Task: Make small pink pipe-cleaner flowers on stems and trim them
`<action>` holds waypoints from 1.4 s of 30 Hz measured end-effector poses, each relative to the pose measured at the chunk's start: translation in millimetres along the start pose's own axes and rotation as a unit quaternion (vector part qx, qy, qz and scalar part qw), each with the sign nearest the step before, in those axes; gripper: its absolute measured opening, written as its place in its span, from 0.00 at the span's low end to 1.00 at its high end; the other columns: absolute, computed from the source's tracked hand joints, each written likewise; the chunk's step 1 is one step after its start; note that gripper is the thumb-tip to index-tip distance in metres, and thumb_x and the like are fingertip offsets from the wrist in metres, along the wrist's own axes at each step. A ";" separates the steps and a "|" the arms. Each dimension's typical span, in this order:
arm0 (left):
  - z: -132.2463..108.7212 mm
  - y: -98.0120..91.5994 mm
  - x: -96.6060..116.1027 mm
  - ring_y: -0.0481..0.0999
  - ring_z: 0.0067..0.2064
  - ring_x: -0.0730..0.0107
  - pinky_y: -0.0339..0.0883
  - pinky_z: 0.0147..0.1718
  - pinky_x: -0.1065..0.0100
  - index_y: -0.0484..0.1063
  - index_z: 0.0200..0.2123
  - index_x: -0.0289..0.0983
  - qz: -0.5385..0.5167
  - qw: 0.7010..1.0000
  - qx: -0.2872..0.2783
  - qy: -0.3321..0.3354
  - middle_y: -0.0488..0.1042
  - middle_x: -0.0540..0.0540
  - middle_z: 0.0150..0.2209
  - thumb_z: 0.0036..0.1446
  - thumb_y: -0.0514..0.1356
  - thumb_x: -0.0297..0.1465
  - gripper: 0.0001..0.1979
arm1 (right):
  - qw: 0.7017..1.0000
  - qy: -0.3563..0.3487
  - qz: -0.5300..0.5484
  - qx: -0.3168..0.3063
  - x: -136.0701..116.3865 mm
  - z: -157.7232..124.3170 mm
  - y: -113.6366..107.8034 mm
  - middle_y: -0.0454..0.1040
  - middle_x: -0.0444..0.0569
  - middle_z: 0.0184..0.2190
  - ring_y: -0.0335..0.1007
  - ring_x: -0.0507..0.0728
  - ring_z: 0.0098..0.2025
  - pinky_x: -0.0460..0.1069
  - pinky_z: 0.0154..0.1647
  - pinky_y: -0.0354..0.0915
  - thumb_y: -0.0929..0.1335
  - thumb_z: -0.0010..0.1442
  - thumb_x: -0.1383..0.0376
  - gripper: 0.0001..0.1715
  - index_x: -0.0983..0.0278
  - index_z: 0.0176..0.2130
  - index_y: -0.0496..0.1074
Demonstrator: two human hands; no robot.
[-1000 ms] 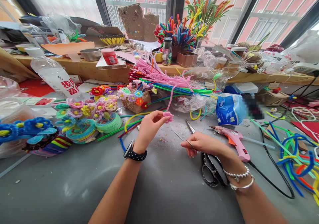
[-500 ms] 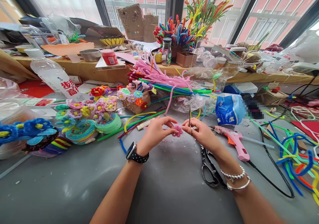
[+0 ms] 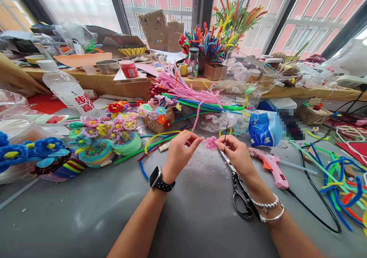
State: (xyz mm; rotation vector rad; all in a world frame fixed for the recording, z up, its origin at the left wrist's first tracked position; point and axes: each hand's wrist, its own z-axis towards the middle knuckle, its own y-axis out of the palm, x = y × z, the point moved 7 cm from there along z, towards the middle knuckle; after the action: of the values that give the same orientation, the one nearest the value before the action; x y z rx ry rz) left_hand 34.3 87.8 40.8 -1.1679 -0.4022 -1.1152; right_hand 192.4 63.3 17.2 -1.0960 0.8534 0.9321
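Observation:
A small pink pipe-cleaner flower [image 3: 211,143] is pinched at its right side by the fingertips of my right hand [image 3: 236,153]. A thin dark pointed tool [image 3: 225,135] sticks up from between the same hand's fingers; its exact kind is unclear. My left hand [image 3: 183,151] is just left of the flower, apart from it, with thumb and forefinger pressed together; whatever they hold is too small to make out. Black-handled scissors [image 3: 242,200] lie on the table below my right hand, blades partly behind it.
A pink glue gun [image 3: 272,166] with its cord lies to the right, near a blue tissue pack [image 3: 263,128] and loose coloured pipe cleaners [image 3: 340,181]. Pink pipe cleaners [image 3: 186,88] are heaped behind my hands. Pipe-cleaner flower baskets [image 3: 96,151] and a bottle [image 3: 69,91] stand left.
My left hand has come away from the flower, leaving a gap. The flower has shifted slightly right and up in my right hand and now faces me more fully.

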 end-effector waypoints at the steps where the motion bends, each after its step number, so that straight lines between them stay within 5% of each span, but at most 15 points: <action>1: -0.1 4.3 -2.0 0.69 0.29 0.70 0.62 0.29 0.70 0.70 0.24 0.35 -0.018 0.999 -0.031 -0.014 0.71 0.47 0.26 0.52 0.52 0.39 0.15 | 1.000 -0.003 0.019 0.015 0.7 -0.5 -1.3 0.66 0.47 0.31 0.63 0.52 0.30 0.46 0.31 0.60 0.65 0.51 0.57 0.12 0.65 0.27 0.67; 6: -4.3 26.7 -8.6 0.71 0.30 0.69 0.64 0.28 0.71 0.71 0.29 0.35 -0.157 0.972 -0.155 -0.083 0.73 0.46 0.27 0.50 0.53 0.41 0.16 | 0.998 -0.008 0.062 0.014 -0.9 -4.3 5.3 0.66 0.49 0.34 0.62 0.53 0.32 0.47 0.31 0.61 0.64 0.51 0.55 0.14 0.65 0.29 0.67; 14: -6.9 26.4 -13.0 0.72 0.36 0.68 0.65 0.37 0.68 0.71 0.34 0.33 -0.307 0.929 -0.126 -0.164 0.74 0.44 0.33 0.46 0.59 0.38 0.15 | 0.997 0.008 0.065 -0.045 -8.0 -6.8 17.5 0.67 0.48 0.34 0.62 0.51 0.28 0.46 0.30 0.61 0.64 0.50 0.53 0.16 0.65 0.28 0.67; 19: -7.8 21.7 -20.2 0.73 0.32 0.71 0.66 0.37 0.67 0.70 0.33 0.32 -0.388 0.891 -0.076 -0.224 0.73 0.46 0.30 0.45 0.60 0.36 0.13 | 0.994 0.010 0.021 -0.105 -0.2 -5.2 26.2 0.69 0.49 0.28 0.64 0.53 0.29 0.47 0.30 0.61 0.57 0.53 0.45 0.27 0.66 0.28 0.65; 28: -7.9 17.7 -23.2 0.73 0.30 0.73 0.66 0.33 0.71 0.68 0.28 0.34 -0.416 0.874 -0.051 -0.246 0.72 0.49 0.25 0.44 0.61 0.35 0.11 | 0.963 -0.021 -0.117 -0.242 -1.7 -19.3 50.9 0.67 0.49 0.27 0.63 0.54 0.29 0.48 0.29 0.59 0.49 0.52 0.40 0.38 0.66 0.32 0.66; 42: -8.7 20.2 -20.1 0.73 0.26 0.75 0.65 0.28 0.74 0.67 0.28 0.33 -0.416 0.868 -0.069 -0.260 0.72 0.49 0.24 0.43 0.62 0.34 0.11 | 0.960 -0.036 -0.105 -0.257 -9.5 -19.2 50.3 0.69 0.49 0.27 0.64 0.54 0.28 0.47 0.29 0.58 0.51 0.49 0.38 0.38 0.66 0.29 0.67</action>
State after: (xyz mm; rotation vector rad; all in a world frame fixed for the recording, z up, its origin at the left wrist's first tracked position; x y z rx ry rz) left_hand 40.3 89.3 11.6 -1.4678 -1.3614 -1.5640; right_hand 140.4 52.3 4.2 -1.5545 0.4252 1.0339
